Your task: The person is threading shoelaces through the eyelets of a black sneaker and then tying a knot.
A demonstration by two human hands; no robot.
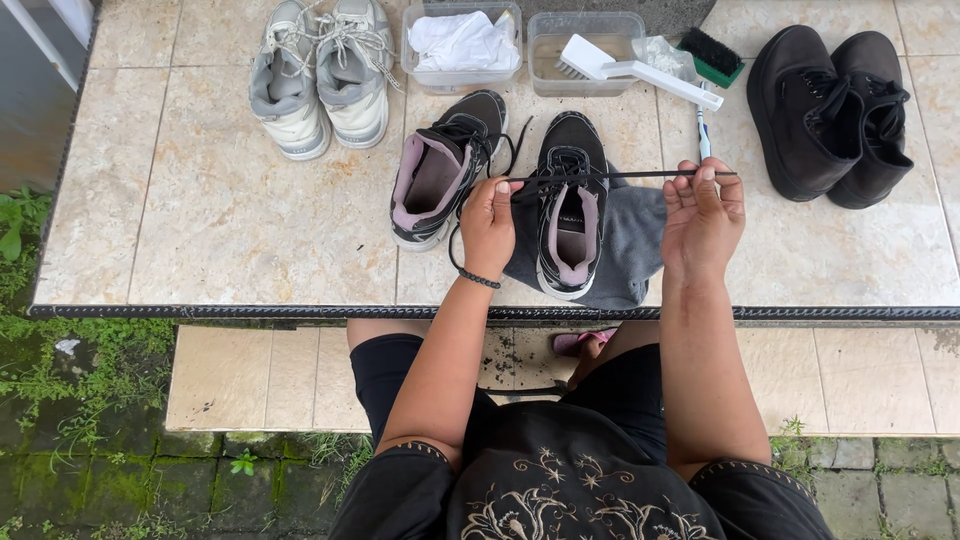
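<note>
Black lace point(610, 176) stretched taut and level between both hands, above the right black sneaker point(570, 205). Left hand point(488, 225) closed on the lace's left end, thumb and fingers pinched, dark bead bracelet point(478, 279) at the wrist. Right hand point(703, 215) raised with fingertips pinching the lace near its right end, palm turned toward the camera. Right sneaker resting on a grey cloth point(632, 245), toe pointing far, pink lining showing. Left black sneaker point(445, 165) just beside it on the left, tilted, laces still in and trailing loose.

Everything on a tiled ledge point(220, 220). Far left: pair of grey-white sneakers point(320, 75). Far centre: two clear tubs, the left tub point(460, 45) holding a white rag, the right tub point(585, 50) holding cloudy water, a white brush point(620, 68) lying across its rim. Just right of that tub, a green brush point(712, 55) with dark bristles. Far right: pair of black shoes point(835, 110), side by side, well apart from the right hand.
</note>
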